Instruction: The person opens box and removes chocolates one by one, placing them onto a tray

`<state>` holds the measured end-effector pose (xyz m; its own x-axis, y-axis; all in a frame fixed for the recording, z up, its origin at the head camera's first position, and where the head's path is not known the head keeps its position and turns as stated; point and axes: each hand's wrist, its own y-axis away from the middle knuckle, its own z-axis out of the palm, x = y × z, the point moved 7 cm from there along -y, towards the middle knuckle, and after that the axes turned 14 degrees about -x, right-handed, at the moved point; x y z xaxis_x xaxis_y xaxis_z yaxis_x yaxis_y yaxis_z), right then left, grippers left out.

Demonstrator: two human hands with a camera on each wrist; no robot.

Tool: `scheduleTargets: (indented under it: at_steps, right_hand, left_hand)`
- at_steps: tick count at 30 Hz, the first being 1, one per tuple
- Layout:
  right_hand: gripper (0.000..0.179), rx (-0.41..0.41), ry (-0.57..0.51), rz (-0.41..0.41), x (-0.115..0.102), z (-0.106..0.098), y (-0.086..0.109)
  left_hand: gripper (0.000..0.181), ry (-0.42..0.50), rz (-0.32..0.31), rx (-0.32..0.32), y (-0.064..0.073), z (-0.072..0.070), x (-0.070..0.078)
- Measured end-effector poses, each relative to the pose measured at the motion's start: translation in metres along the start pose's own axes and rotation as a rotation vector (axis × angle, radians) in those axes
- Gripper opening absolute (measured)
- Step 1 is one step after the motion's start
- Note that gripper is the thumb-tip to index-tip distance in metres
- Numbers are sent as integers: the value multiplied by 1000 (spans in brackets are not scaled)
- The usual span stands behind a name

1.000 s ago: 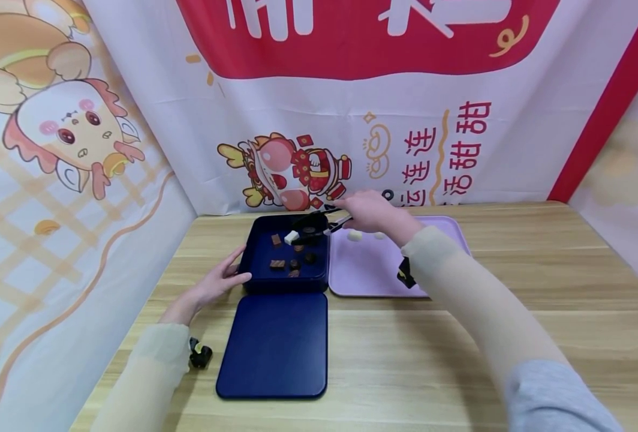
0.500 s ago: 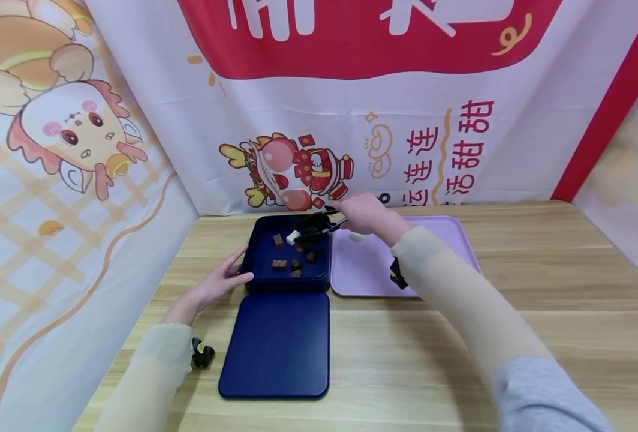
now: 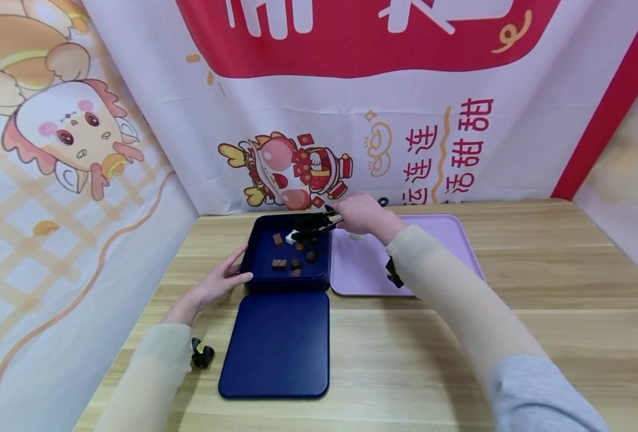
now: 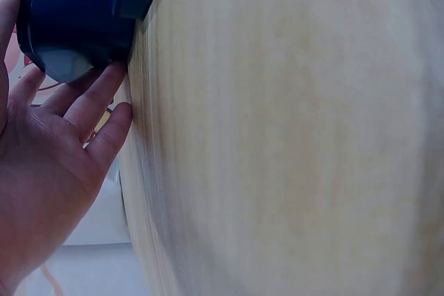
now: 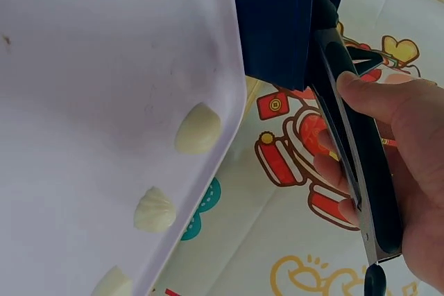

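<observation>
In the head view my right hand [image 3: 363, 214] grips a pair of tongs [image 3: 315, 223] over the back right of a dark blue box [image 3: 254, 271]. At the tongs' black tips, inside the box, is a small white chocolate [image 3: 291, 237]. The right wrist view shows the thumb and fingers round the tongs' handles [image 5: 378, 178]; their tips are hidden behind the box wall. Several brown chocolates, one of them striped [image 3: 279, 264], lie on the box floor. My left hand [image 3: 219, 281] rests its straight fingers and thumb against the box's left side and front corner.
Right beside the box stands a lilac tray [image 3: 362, 282], partly covered by my right arm. Shell-like white chocolates [image 5: 198, 129] lie along its far edge. A flat dark blue lid [image 3: 274, 348] lies on the wooden table in front of the box. Printed cloth hangs behind.
My right hand has shifted slightly left and lower with the tongs. The white chocolate stays at their tips, over nearly the same spot in the box. My left hand has kept its place.
</observation>
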<state>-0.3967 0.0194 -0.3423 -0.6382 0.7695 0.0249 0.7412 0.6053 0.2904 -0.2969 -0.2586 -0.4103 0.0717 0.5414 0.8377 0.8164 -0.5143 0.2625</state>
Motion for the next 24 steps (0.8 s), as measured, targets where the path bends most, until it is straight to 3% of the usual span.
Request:
scheduleTargets:
  at_steps: [7,12,16,20,24]
  right_hand:
    - [35,-16,2,-7,-6,2,-4]
    - [32,-13,4,-37,-14,-2,1]
    - [38,-1,32,-60,-23,-8,6]
    - [49,0,58,-61,-29,-11,6]
    - [47,11,97,-53,-32,-9,3]
  left_hand:
    - [76,-4,-15,4,-1,-1,-3]
    - [78,0,-12,13,-7,-5,-20]
    - [79,-16,-11,22,-11,-8,-33]
    - [80,-24,-3,27,-13,-9,-36]
    - [80,-27,-7,27,-14,-7,-37]
